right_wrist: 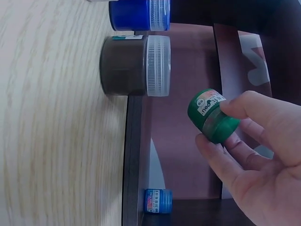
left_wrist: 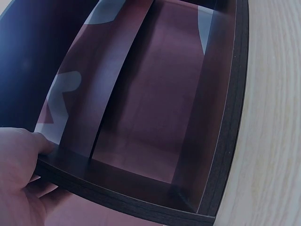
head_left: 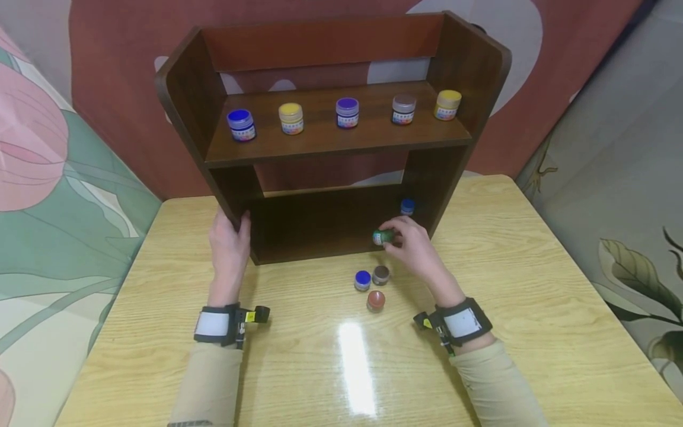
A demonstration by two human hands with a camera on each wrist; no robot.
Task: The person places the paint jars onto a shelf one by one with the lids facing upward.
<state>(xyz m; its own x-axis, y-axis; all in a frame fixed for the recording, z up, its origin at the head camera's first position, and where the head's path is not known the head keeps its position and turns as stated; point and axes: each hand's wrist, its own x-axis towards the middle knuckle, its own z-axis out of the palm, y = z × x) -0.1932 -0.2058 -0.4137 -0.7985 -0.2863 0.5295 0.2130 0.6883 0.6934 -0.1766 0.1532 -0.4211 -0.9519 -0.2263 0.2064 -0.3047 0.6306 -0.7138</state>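
Observation:
A small green paint jar (right_wrist: 214,115) is pinched between the thumb and fingers of my right hand (head_left: 409,246), tilted in front of the lower shelf. My left hand (head_left: 229,240) grips the left side panel of the dark brown wooden shelf (head_left: 341,148), thumb on the inner side in the left wrist view. Behind the right hand, a light blue jar (head_left: 407,206) stands on the lower shelf at the right. On the table just below are a dark blue jar (head_left: 362,280), a brown jar (head_left: 380,275) and a reddish-brown jar (head_left: 376,301).
Along the upper shelf stand several jars in a row: blue (head_left: 242,125), yellow (head_left: 291,118), purple (head_left: 347,112), dark brown (head_left: 403,110) and another yellow jar (head_left: 447,105). The wooden table (head_left: 299,367) meets patterned cloth (head_left: 117,89) at the back and sides.

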